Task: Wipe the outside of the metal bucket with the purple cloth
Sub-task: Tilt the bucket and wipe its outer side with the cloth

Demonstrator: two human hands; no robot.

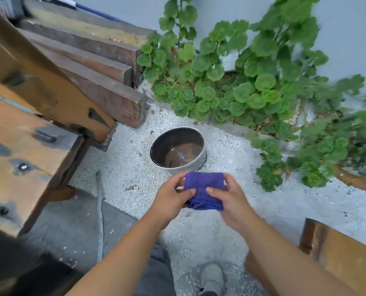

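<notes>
A round metal bucket (201,161) stands upright on white gravel, its dark inside showing from above. In front of it, higher up, a folded purple cloth (204,189) is held between both hands. My left hand (170,196) grips the cloth's left side, thumb on top. My right hand (231,199) grips its right side, thumb pressed on the top too. Neither the cloth nor my hands touch the bucket.
Stacked wooden beams (88,67) and a worn wooden bench (28,146) fill the left. Green leafy plants (252,82) crowd behind and right of the bucket. Another wooden piece (338,248) sits at the lower right. My shoe (212,278) stands on the gravel below.
</notes>
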